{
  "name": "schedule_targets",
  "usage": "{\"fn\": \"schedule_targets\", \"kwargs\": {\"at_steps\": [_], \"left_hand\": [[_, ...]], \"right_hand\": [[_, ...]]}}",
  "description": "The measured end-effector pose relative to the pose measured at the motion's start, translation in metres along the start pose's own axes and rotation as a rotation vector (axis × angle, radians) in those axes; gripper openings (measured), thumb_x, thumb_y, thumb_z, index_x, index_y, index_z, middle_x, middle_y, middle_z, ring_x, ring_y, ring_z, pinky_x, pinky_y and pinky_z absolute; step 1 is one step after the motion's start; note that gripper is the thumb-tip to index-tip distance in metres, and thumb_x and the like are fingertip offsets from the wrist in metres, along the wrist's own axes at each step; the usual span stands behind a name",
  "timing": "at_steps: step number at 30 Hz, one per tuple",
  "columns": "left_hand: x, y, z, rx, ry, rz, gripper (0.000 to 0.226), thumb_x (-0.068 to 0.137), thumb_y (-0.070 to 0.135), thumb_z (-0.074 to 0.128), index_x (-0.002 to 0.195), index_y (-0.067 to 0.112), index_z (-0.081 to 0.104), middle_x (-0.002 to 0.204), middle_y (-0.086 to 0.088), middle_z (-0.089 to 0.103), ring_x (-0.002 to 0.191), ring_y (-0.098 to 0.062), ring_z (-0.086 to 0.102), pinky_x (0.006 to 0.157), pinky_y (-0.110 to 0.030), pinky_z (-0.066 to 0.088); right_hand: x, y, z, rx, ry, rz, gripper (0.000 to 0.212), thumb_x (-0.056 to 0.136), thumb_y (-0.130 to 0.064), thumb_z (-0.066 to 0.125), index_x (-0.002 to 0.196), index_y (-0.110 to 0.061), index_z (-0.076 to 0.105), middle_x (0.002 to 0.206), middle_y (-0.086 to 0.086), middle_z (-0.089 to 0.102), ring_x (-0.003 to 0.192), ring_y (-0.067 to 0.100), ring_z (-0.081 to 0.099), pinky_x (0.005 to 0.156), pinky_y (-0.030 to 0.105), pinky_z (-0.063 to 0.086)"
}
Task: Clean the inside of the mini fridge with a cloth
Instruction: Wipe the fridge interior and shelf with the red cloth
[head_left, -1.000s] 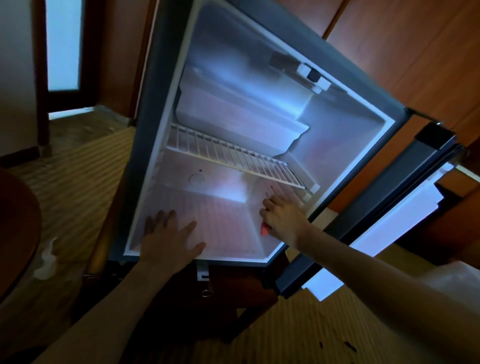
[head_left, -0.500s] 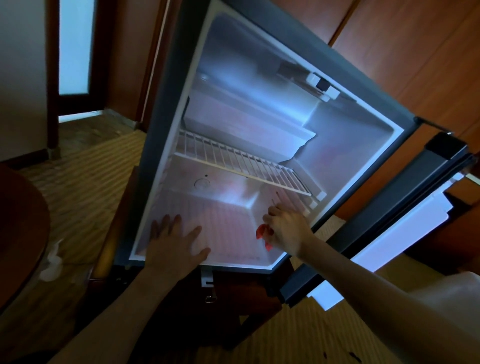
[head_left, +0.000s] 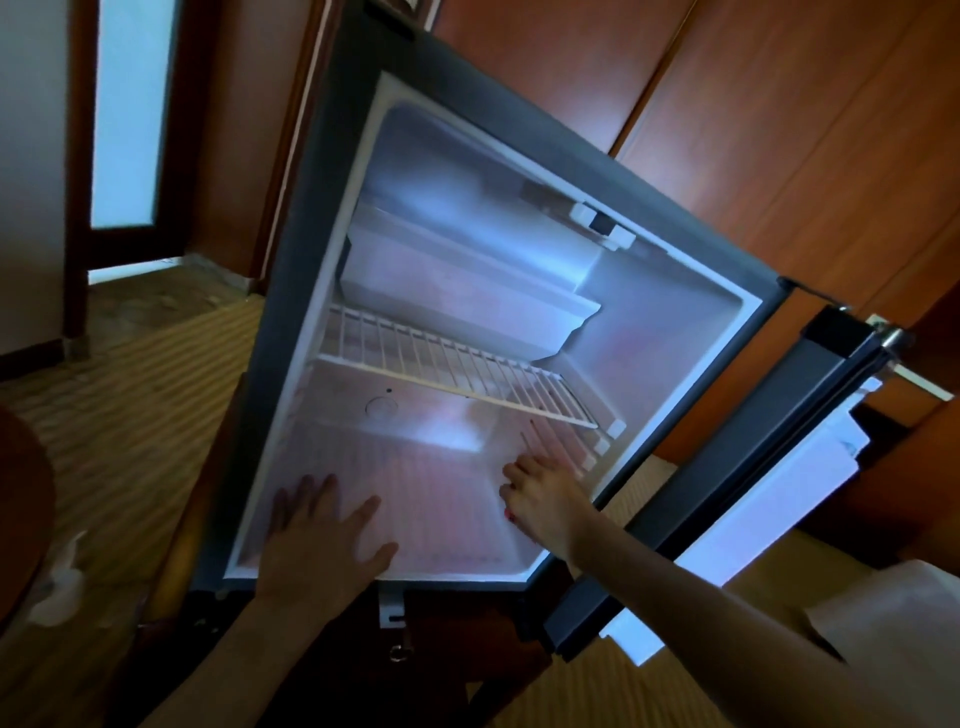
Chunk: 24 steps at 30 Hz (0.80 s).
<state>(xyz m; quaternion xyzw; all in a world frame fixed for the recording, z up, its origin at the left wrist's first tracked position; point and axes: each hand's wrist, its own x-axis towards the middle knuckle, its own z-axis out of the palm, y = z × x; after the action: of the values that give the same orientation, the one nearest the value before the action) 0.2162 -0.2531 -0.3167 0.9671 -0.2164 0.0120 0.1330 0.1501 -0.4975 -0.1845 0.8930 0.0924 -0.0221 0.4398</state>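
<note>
Mini fridge (head_left: 322, 218) (no legible writing)

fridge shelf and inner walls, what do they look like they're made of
The shelf looks like white-coated metal wire: thin parallel rods on a frame. The inner walls look like smooth white moulded plastic, with rounded corners and a soft sheen. The ribbed floor seems the same plastic, though the dim light leaves it open.
</note>
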Motion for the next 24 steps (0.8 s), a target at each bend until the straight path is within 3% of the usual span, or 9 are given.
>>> {"fn": "schedule_targets", "kwargs": {"at_steps": [2,4,6,10,14,16,18,20,24], "left_hand": [[0.001,0.000,0.001,-0.007,0.013,-0.006,0.073,0.089,0.082,0.024,0.154,0.051,0.019,0.168,-0.006,0.009,0.154,-0.034,0.004,0.123,-0.055,0.000],[0.001,-0.001,0.000,0.004,0.002,0.013,0.073,0.089,0.082,0.024,0.155,0.051,0.019,0.168,-0.006,0.009,0.154,-0.034,0.004,0.123,-0.054,0.000],[-0.002,0.001,-0.001,-0.002,0.009,0.002,0.073,0.089,0.081,0.025,0.155,0.051,0.018,0.168,-0.006,0.008,0.154,-0.034,0.004,0.122,-0.054,-0.001],[-0.001,0.000,-0.005,-0.008,0.002,0.014,0.072,0.090,0.081,0.022,0.155,0.050,0.017,0.169,-0.006,0.006,0.154,-0.034,0.002,0.123,-0.053,-0.001],[-0.001,0.000,-0.002,-0.010,0.006,0.008,0.073,0.090,0.081,0.021,0.156,0.049,0.015,0.169,-0.006,0.005,0.154,-0.034,0.000,0.123,-0.054,-0.003],[-0.001,-0.001,-0.001,-0.014,0.013,0.010,0.072,0.090,0.081,0.022,0.155,0.050,0.017,0.168,-0.007,0.007,0.154,-0.034,0.002,0.123,-0.054,-0.001],[0.001,-0.002,0.000,-0.007,0.026,0.017,0.072,0.090,0.081,0.024,0.154,0.050,0.021,0.168,-0.007,0.010,0.153,-0.035,0.005,0.123,-0.054,0.001],[0.001,-0.002,0.002,-0.007,0.038,0.023,0.071,0.089,0.081,0.025,0.153,0.051,0.024,0.167,-0.007,0.014,0.153,-0.035,0.009,0.123,-0.054,0.004],[0.000,-0.003,0.006,-0.001,0.073,0.009,0.071,0.089,0.082,0.023,0.153,0.052,0.026,0.167,-0.007,0.016,0.153,-0.035,0.011,0.124,-0.053,0.003]], "right_hand": [[0.010,0.013,-0.012,-0.006,0.052,0.052,0.032,0.042,-0.043,0.089,0.060,-0.024,0.071,0.070,-0.005,0.064,0.069,0.018,0.063,0.055,0.028,0.047],[0.016,0.018,-0.021,0.023,0.106,0.110,0.031,0.050,-0.047,0.089,0.061,-0.024,0.072,0.072,-0.004,0.065,0.071,0.019,0.064,0.051,0.028,0.042],[0.017,0.011,-0.017,0.022,0.061,0.107,0.026,0.062,-0.044,0.085,0.070,-0.022,0.076,0.079,-0.002,0.067,0.079,0.021,0.065,0.063,0.030,0.051],[0.009,0.001,-0.009,0.040,0.085,0.085,0.022,0.043,-0.027,0.087,0.061,-0.024,0.074,0.071,-0.005,0.066,0.073,0.018,0.066,0.068,0.028,0.056],[0.019,0.012,-0.005,0.061,-0.032,0.110,0.050,0.066,-0.021,0.083,0.113,-0.016,0.065,0.109,0.007,0.064,0.103,0.028,0.062,0.091,0.042,0.052],[0.031,0.013,-0.006,0.062,-0.033,0.110,0.043,0.082,-0.019,0.073,0.122,-0.012,0.061,0.123,0.011,0.058,0.115,0.032,0.054,0.099,0.044,0.045],[0.038,0.009,-0.006,0.065,-0.033,0.149,0.031,0.093,-0.014,0.056,0.123,-0.010,0.063,0.129,0.011,0.055,0.122,0.034,0.049,0.105,0.045,0.040],[0.034,0.005,-0.005,0.074,-0.052,0.141,0.032,0.094,-0.009,0.047,0.118,-0.010,0.067,0.125,0.009,0.058,0.121,0.033,0.051,0.107,0.044,0.039],[0.003,0.007,-0.007,0.082,-0.028,0.081,0.024,0.079,-0.038,0.075,0.098,-0.023,0.076,0.103,-0.002,0.069,0.103,0.022,0.064,0.091,0.035,0.051]]}}
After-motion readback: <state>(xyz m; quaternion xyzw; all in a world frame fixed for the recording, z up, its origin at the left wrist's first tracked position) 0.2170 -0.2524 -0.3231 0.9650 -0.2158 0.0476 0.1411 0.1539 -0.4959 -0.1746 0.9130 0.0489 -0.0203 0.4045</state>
